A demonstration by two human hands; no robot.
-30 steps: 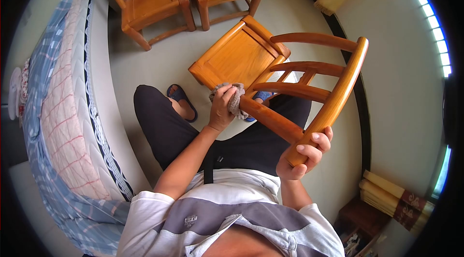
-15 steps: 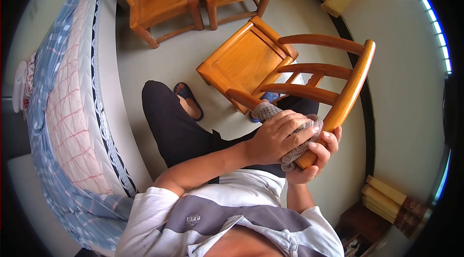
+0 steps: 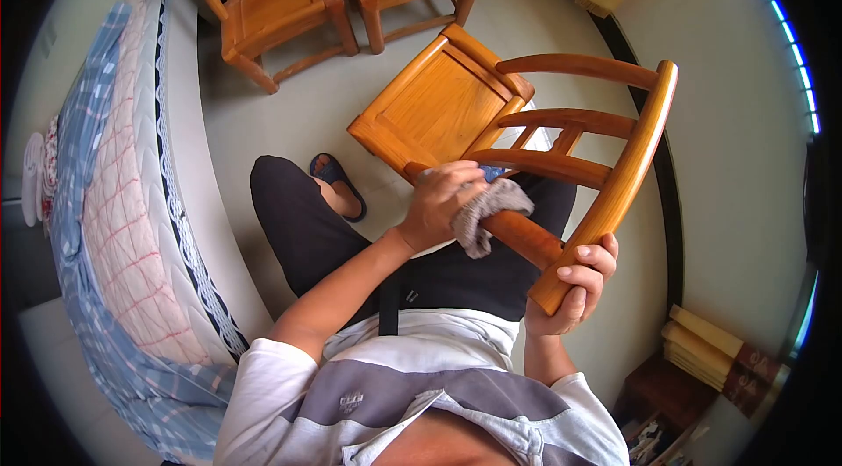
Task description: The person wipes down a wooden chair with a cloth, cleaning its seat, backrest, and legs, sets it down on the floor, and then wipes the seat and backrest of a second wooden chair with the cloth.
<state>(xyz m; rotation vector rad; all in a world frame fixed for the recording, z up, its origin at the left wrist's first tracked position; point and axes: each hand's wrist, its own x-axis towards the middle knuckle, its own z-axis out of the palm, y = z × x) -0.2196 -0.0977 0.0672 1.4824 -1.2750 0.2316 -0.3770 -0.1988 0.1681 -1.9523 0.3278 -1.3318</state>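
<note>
A glossy orange-brown wooden chair point(image 3: 443, 102) stands tilted between my legs, its back toward me. My left hand point(image 3: 443, 207) is wrapped round the near back post point(image 3: 524, 236), with a grey-brown cloth point(image 3: 500, 200) pressed against the wood. Part of the cloth hangs loose beside the post, and some of it is hidden under my fingers. Farther right, my right hand point(image 3: 581, 284) grips the lower end of the chair's top rail point(image 3: 618, 185), fingers over the far side and thumb on the near side.
Two more wooden chairs point(image 3: 285, 14) stand at the back. A bed point(image 3: 127, 229) with a checked blue cover point(image 3: 79, 291) runs along the left. On the right are a wall point(image 3: 737, 115) and a stack of yellow items point(image 3: 702, 348) on a dark red surface.
My left hand has slid the cloth from the rail's end down along the post, away from my right hand. My right hand keeps its hold on the rail.
</note>
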